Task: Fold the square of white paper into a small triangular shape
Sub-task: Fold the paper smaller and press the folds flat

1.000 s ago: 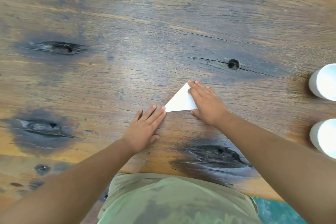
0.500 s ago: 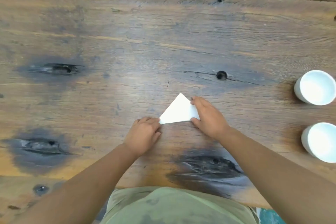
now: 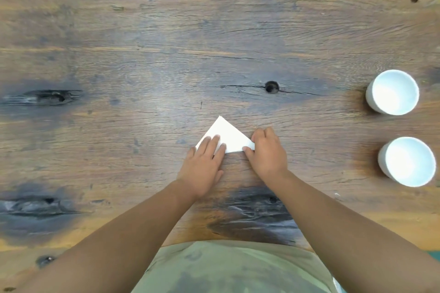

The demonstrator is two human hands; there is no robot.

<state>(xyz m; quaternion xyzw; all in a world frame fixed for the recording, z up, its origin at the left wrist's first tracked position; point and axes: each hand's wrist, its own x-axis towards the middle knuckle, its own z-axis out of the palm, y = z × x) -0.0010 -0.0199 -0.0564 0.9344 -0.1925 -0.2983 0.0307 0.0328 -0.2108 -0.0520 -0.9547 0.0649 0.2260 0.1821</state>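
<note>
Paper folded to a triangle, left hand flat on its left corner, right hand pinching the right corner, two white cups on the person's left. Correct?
No. The head view shows the two white cups on the person's right. The left hand lies flat on the paper and the right hand pinches its right corner, as stated.

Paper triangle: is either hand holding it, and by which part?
The right hand pinches the white paper at its right corner. The left hand only presses straight fingers flat on the left corner.
</note>
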